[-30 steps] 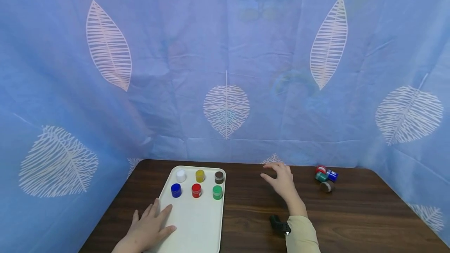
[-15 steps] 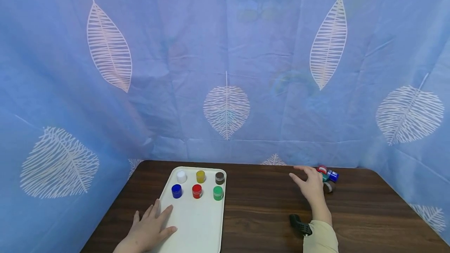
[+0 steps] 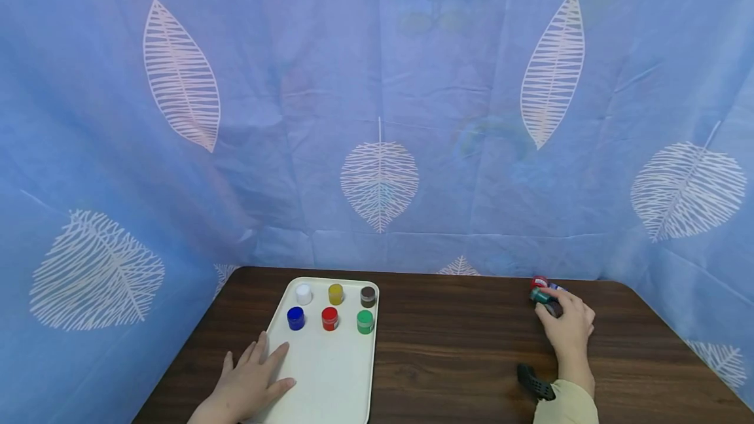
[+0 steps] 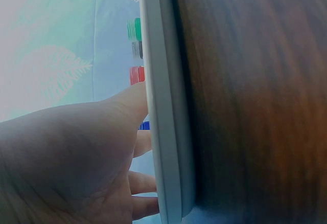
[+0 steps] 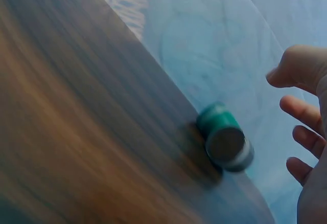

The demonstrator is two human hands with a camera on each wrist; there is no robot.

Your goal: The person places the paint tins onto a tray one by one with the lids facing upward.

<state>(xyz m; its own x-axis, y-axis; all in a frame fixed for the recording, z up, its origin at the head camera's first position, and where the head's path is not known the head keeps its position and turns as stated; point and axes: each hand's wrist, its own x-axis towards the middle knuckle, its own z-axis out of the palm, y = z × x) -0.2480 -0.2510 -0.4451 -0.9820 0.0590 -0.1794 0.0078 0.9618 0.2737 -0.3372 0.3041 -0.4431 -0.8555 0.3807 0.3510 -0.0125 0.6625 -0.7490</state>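
Observation:
My left hand rests with spread fingers on the left side of a white tray. Two rows of paint jars stand upright in its far half: white, yellow, dark brown, blue, red and green. At the right, my right hand reaches over a loose cluster of jars, nearest a brown jar and a dark green jar. In the right wrist view its parted fingers are apart from the brown jar, which overlaps the green jar.
Another red jar and a partly hidden blue jar lie in that cluster near the far edge of the dark wooden table. A blue curtain with white leaf prints hangs behind.
My right hand has moved right from the table's middle to the loose jars, now covering part of them. The left hand and the tray have stayed in place.

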